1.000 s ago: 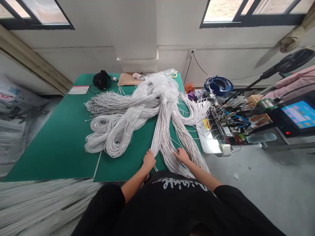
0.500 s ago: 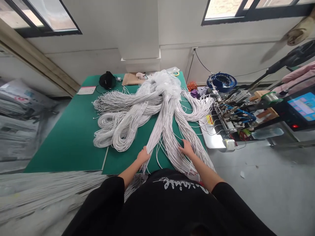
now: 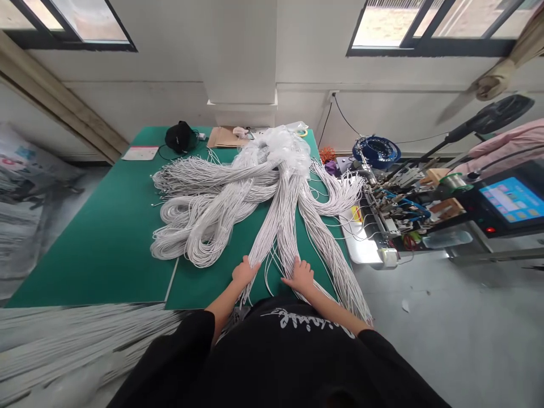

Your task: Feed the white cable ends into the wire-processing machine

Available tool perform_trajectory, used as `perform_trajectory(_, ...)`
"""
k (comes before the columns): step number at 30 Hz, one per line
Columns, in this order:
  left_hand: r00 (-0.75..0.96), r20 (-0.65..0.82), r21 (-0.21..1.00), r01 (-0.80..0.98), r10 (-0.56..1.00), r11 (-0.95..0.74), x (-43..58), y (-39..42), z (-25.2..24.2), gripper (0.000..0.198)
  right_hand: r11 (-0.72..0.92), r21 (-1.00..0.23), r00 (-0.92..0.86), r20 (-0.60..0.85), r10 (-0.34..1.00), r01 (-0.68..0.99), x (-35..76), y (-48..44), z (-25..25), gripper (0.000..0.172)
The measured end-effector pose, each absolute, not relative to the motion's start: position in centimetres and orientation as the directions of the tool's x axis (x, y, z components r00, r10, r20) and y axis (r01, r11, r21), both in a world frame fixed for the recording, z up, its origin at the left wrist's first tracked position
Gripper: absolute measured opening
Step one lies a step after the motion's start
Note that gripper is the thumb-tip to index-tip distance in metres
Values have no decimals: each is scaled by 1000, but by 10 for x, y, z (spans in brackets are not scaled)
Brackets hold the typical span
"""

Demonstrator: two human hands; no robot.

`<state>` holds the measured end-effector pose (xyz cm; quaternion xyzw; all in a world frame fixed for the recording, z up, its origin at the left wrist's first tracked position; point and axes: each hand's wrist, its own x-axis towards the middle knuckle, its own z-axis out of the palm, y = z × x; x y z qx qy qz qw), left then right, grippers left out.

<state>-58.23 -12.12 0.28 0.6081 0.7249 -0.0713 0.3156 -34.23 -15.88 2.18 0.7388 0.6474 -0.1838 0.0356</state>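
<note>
Bundles of thin white cables lie on a green table, joined under clear plastic wrap near its back. My left hand is closed round the lower end of the left hanging bundle. On the middle bundle rests my right hand, thumb out to the left and fingers curled over the cables. A separate bundle runs down to the right, untouched. Looped coils and a bundle with many small tips lie to the left.
A black cap, a notebook and cardboard lie at the back. Right of the table stands a machine with a blue bowl and a screen. More long cables lie below the table's front edge.
My right hand has moved left, from beside the right bundle onto the middle one, which is now drawn in narrower. My left hand keeps its hold. The view has shifted slightly.
</note>
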Motion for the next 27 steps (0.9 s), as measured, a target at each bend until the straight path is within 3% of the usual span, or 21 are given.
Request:
perform_trajectory(4,-76,-523,274,928,849,252,-578,-125,3,78,-81,-94,49,-304,952,992,-351,-161,19,94)
perform_trajectory(9,-88,-508,279,925,857,260,-577,-125,4,74,-190,-83,147,-366,919,978,-345,-143,19,91)
perform_trajectory(13,-90,-512,277,924,854,263,-577,-126,6,71,-242,-135,171,-395,902,961,-331,-131,20,77)
perform_trajectory(19,-114,-536,264,919,836,295,-576,-124,10,72,-344,-244,190,-493,849,907,-294,-132,24,43)
perform_trajectory(24,-104,-562,246,926,821,286,-573,-117,15,76,-436,-313,235,-514,825,844,-241,-140,38,34)
perform_trajectory(27,-51,-467,263,945,883,193,-559,-117,21,74,-471,-370,247,-512,823,801,-221,-147,44,28)
